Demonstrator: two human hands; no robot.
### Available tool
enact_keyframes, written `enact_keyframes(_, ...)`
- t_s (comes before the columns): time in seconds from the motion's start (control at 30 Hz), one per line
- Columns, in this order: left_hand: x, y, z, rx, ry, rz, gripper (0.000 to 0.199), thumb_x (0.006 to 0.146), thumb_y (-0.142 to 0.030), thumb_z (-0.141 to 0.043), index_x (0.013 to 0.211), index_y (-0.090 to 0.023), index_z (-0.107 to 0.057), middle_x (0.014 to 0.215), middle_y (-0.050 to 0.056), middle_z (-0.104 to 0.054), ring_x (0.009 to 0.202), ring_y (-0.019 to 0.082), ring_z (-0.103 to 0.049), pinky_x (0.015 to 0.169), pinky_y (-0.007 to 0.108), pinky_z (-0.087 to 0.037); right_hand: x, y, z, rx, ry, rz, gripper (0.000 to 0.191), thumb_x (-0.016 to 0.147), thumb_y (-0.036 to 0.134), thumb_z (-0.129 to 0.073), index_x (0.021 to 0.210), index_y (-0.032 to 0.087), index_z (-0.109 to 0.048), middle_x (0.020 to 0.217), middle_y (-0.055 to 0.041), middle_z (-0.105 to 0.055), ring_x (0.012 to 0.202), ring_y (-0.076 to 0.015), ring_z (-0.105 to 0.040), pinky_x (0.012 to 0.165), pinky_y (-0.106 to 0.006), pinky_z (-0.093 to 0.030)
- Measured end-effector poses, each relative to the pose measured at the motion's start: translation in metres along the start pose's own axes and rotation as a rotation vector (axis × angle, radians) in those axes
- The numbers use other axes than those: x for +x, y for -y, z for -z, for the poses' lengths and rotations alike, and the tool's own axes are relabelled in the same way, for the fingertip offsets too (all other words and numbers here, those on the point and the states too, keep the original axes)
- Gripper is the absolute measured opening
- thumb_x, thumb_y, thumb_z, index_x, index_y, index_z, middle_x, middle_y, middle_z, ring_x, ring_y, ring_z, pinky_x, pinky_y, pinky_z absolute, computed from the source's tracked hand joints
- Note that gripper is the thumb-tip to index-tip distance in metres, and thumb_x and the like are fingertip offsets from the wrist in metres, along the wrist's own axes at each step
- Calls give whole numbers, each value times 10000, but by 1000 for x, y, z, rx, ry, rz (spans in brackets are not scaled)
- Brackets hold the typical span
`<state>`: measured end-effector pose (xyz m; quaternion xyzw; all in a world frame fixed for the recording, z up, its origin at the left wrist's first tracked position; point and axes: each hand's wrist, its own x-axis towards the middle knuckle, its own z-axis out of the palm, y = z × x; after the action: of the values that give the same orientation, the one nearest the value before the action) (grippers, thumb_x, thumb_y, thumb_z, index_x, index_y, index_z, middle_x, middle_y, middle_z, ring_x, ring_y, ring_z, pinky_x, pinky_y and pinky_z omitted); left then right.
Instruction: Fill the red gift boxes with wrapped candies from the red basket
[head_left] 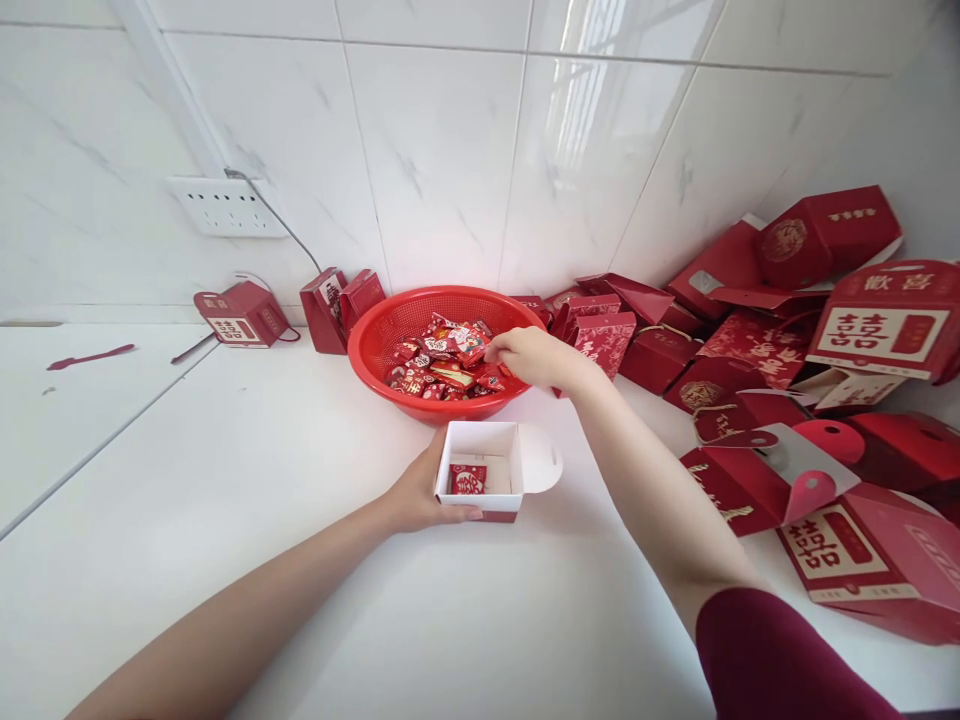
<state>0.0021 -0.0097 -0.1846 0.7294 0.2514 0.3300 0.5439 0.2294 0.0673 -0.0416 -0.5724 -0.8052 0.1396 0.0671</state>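
Note:
An opened white-lined box (480, 512) stands on the table with its lid flap out to the right. My left hand (421, 492) is wrapped round the box's left side, thumb along the front. One red wrapped candy (468, 480) with white lettering lies inside it. Behind the box is a red plastic basket (367, 370) holding many wrapped candies (431, 345). Over the basket's right part, my right hand (529, 357) has its fingers pinched together on a red candy packet (473, 345); the palm faces away.
Many red gift boxes (870, 325) are heaped along the right side, some reaching to the basket. Small red boxes (326, 310) and a handled box (244, 315) stand along the wall at left. A red strip (90, 357) lies far left, below a wall socket (225, 207) with a cable.

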Motion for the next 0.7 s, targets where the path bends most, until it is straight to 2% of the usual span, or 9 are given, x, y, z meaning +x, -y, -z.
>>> enact_keyframes(0.07,0,1,1,3,-2,1,983,663,-311,-857,1452,-231,-278,1411,162,-514,1280,372,-517,1046,536,-434,31,-6,-4,-84,112,-103,240,934,156,-539,1100,105,-705,1175,-188,-684,1073,-282,-653,909,-369,-510)
enact_keyframes(0.1,-1,1,1,7,-2,1,993,661,-312,-859,1458,-233,-272,1417,163,-508,1285,373,-512,1049,539,-430,46,-7,-8,-119,166,-146,227,932,204,-589,1101,91,-690,1150,-189,-679,1047,-274,-658,896,-393,-524)
enact_keyframes(0.2,-1,0,2,43,-5,-3,997,654,-320,-863,1461,-233,-285,1427,163,-491,1284,373,-506,1046,539,-430,78,-9,-22,-186,309,-222,317,939,333,-625,1181,130,-620,1184,-111,-638,1029,-221,-645,881,-415,-548)
enact_keyframes(0.3,-1,-1,4,84,-10,-14,993,651,-329,-864,1462,-233,-299,1433,160,-474,1285,369,-499,1043,532,-433,93,-11,-36,-189,355,-231,321,952,338,-603,1216,154,-600,1223,-100,-615,1036,-217,-635,875,-414,-553)
enact_keyframes(0.4,-1,-1,5,93,-1,-15,1001,650,-334,-862,1466,-240,-291,1426,151,-478,1281,367,-502,1040,525,-438,95,-19,-40,-151,311,-209,333,949,337,-609,1225,151,-595,1231,-108,-610,1049,-221,-632,883,-419,-549)
enact_keyframes(0.5,-1,0,6,98,1,-15,1001,646,-322,-867,1460,-247,-289,1417,145,-487,1276,364,-506,1033,514,-447,86,-29,-32,-64,189,-155,326,928,301,-640,1210,138,-610,1233,-114,-622,1087,-238,-627,924,-440,-531)
enact_keyframes(0.6,0,1,6,73,8,-17,989,651,-314,-865,1452,-247,-289,1413,147,-493,1275,362,-510,1028,511,-454,62,-35,-20,87,21,-44,368,871,143,-659,1236,117,-620,1244,-137,-649,1162,-256,-611,1017,-401,-472)
enact_keyframes(0.7,-1,1,5,38,16,-20,965,667,-314,-855,1448,-243,-294,1416,153,-498,1285,363,-511,1044,522,-443,27,-31,-16,277,-95,93,467,910,101,-537,1374,148,-511,1274,-108,-657,1159,-179,-629,998,-297,-488)
